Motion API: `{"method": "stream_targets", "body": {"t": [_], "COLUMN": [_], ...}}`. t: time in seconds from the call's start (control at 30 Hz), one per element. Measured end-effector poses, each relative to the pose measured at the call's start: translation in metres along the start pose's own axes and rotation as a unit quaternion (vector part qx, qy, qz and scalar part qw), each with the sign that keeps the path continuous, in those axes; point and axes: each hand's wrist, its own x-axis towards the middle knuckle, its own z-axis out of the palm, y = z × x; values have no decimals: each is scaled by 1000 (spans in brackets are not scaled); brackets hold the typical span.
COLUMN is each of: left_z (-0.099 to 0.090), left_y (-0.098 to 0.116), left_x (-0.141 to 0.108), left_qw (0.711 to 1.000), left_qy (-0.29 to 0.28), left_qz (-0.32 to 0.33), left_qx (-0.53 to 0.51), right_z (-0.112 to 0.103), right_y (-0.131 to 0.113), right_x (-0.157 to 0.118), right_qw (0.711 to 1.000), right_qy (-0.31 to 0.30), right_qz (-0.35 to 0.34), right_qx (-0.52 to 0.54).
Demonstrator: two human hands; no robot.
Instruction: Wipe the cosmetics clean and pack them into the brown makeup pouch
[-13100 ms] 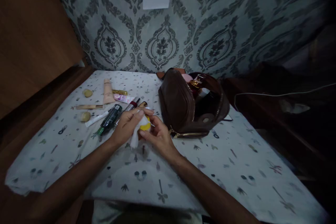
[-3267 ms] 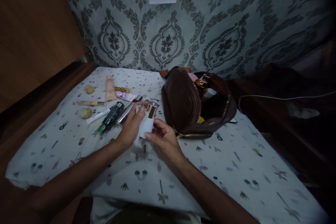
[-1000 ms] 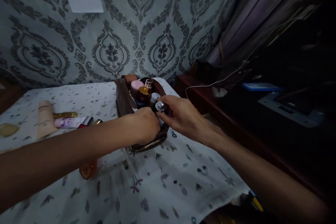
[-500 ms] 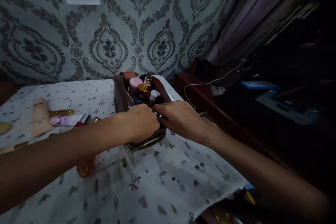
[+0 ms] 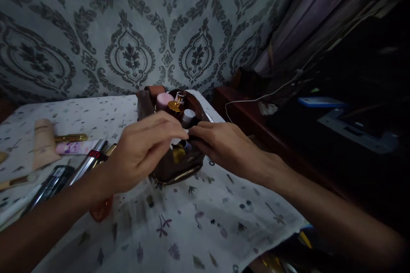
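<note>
A brown zippered bag (image 5: 177, 172) stands on the table with its top open. Inside it are a pink-lidded jar (image 5: 164, 101), a bottle with a gold collar (image 5: 175, 106) and a grey-white capped container (image 5: 188, 116). My left hand (image 5: 144, 147) is over the bag's near left side, thumb and fingers pinched together; a small whitish bit shows by the fingertips. My right hand (image 5: 221, 138) is at the bag's near right, fingers curled around something dark, mostly hidden. The fingertips of both hands nearly meet.
Left of the bag lie a beige tube (image 5: 45, 140), a gold stick (image 5: 71, 137), a pink-and-white tube (image 5: 77, 147), a silver tube with a red band (image 5: 88, 164) and an orange item (image 5: 101, 211). A dark red ledge with a white cable (image 5: 253, 100) runs at right.
My left hand has opened out of its fist, lifting and shifting left with straighter fingers. The shiny dark thing between the hands is less visible. My right hand has barely moved.
</note>
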Motion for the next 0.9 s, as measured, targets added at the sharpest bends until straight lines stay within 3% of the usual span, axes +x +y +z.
{"method": "stream_targets", "body": {"t": [0.07,0.17,0.27,0.47,0.6,0.7,0.8,0.9], "left_z": [-1,-5,-8,-12,-16,-12,-1,10], "left_y": [4,7,7,9,11,9,7,7], "left_x": [-1,-4,-14,-37,-29,-10,14,35], "left_qw": [997,989,986,985,991,994,951,888], "left_qy": [70,124,129,91,18,-53,-195,-352], "left_qz": [-34,-81,-109,-148,-132,-29,54,68], "left_qx": [-5,9,17,3,21,96,233,289], "right_z": [-1,-4,-7,-9,-11,-14,-17,-18], "right_y": [-1,-4,-7,-9,-7,-2,3,5], "right_x": [5,21,39,57,57,53,46,40], "right_qw": [999,990,979,967,961,963,969,970], "right_qy": [23,-8,-72,-137,-140,-146,-140,-139], "right_qz": [-43,-137,-191,-198,-208,-192,-161,-129], "right_qx": [9,18,-10,-87,-115,-117,-122,-151]}}
